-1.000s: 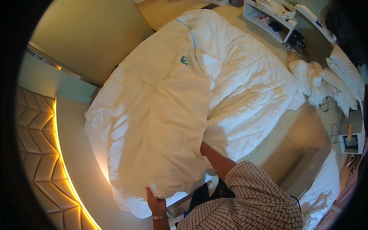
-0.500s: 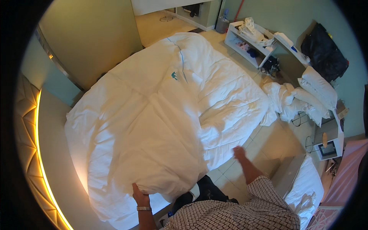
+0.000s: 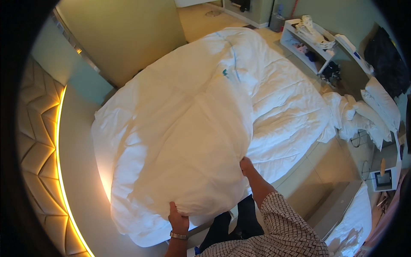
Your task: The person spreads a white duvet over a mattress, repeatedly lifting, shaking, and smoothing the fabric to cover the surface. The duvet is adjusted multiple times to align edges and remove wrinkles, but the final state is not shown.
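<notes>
A white duvet cover (image 3: 184,158) lies spread over a quilted white duvet (image 3: 291,107) on the bed, its surface wrinkled. My left hand (image 3: 179,220), with a wristwatch on the wrist, is closed on the cover's near edge at the bed's side. Farther right, my right hand (image 3: 245,166) grips the cover's right edge, where the cover meets the exposed duvet. Between my hands the near edge bulges and hangs over the bedside. The fingertips of both hands are partly hidden by the cloth.
A padded headboard (image 3: 38,158) with a lit strip stands at left. Beyond the bed's right side are a white shelf unit (image 3: 319,64), piled white bedding (image 3: 342,111) and a pillow (image 3: 381,103) on the tiled floor side. A grey bench (image 3: 338,205) with white linen stands near right.
My right hand has come in from the open space at the right and now grips the cover's right edge. My left hand keeps its hold. The view has shifted slightly.
</notes>
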A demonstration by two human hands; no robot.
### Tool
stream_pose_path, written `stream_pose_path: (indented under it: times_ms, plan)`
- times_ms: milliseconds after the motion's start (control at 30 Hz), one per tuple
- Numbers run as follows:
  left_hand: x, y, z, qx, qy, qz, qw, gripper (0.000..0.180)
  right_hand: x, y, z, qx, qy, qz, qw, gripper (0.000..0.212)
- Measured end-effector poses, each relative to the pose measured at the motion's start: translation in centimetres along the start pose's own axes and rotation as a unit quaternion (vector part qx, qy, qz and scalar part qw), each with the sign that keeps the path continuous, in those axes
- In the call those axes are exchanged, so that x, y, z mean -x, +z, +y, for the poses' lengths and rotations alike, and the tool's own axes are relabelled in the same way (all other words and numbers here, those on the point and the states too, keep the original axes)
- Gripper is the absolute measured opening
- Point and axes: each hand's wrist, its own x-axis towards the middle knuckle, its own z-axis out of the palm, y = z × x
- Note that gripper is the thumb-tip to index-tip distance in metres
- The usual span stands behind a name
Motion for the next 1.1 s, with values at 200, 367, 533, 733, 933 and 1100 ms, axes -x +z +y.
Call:
stream_pose_path:
  times_ms: [200,367,533,733,933,1100]
  plan:
    - [0.9,1.9,-2.2,0.047,-0.016,0.033,0.998,0.035,-0.3,12.2,-0.2,-0.106,0.084,-0.203,0.970,0.025]
    - [0.1,0.9,-3.5,0.023,-0.011,0.031,0.999,0.041,5.3,20.8,3.6,0.000,0.131,-0.278,0.952,0.028]
    - [0.6,1.0,-0.9,-0.365,0.123,0.045,0.922,0.047,10.4,18.3,7.0,0.059,0.184,-0.293,0.936,0.030]
    - [-3.2,0.4,-2.5,-0.022,0.029,0.070,0.997,0.054,13.0,1.7,2.9,0.164,0.123,-0.239,0.949,0.034]
    - [-3.6,1.3,-5.7,0.081,-0.018,-0.006,0.997,0.050,17.9,-6.0,-0.8,0.333,-0.058,-0.185,0.923,0.037]
    - [-4.7,-2.4,-6.4,0.130,-0.038,-0.079,0.988,0.042,19.7,-8.3,-3.0,0.376,-0.040,-0.182,0.908,0.025]
